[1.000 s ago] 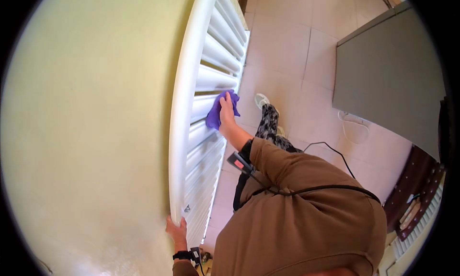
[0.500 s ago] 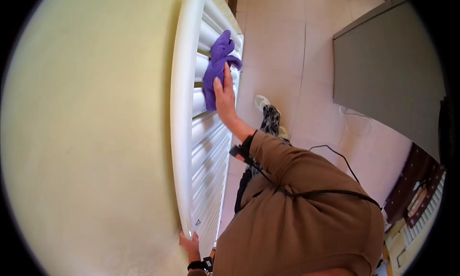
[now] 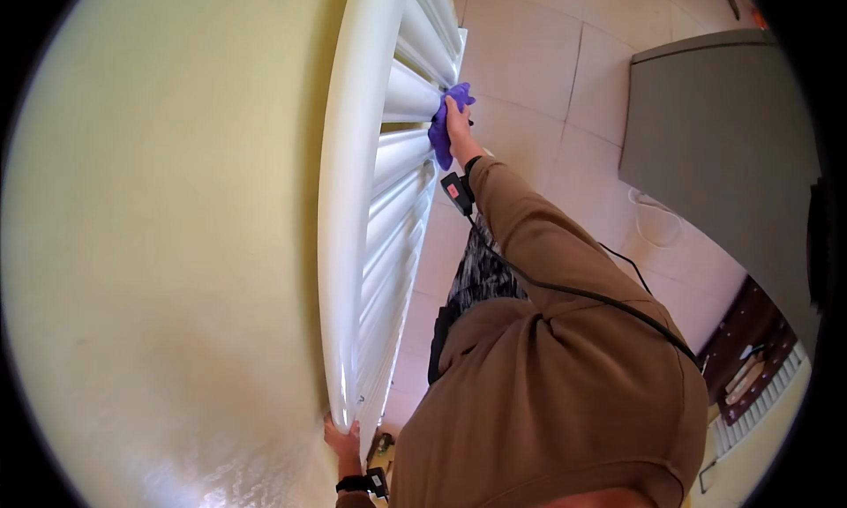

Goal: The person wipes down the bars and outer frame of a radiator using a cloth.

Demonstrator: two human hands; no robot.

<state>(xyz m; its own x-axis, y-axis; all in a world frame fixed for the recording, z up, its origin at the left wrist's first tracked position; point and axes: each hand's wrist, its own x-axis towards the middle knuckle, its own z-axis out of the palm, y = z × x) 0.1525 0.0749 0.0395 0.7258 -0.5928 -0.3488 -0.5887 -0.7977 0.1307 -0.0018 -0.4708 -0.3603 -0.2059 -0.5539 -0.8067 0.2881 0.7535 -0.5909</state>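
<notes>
A white ladder-style radiator [image 3: 348, 208] with several thick tubes runs along the wall, from the top of the view to the bottom left. My right hand [image 3: 460, 130] holds a purple cloth [image 3: 438, 138] against the far ends of the tubes, fingers closed on it. Part of the cloth is hidden behind the hand. At the bottom left, my left hand [image 3: 342, 437] is wrapped around the near end of the radiator's thick white rail. Both wrists wear a black strap with a small black box.
A yellowish wall [image 3: 168, 199] fills the left side. Pale floor tiles [image 3: 520, 49] lie beyond the radiator. To the right stands a grey cabinet [image 3: 706, 120], with a white cable [image 3: 657, 243] beside it. A black cord [image 3: 609, 301] crosses my brown top.
My right hand has moved the purple cloth from the middle of the tubes towards their far ends. The left hand keeps its grip on the rail. The view has shifted a little.
</notes>
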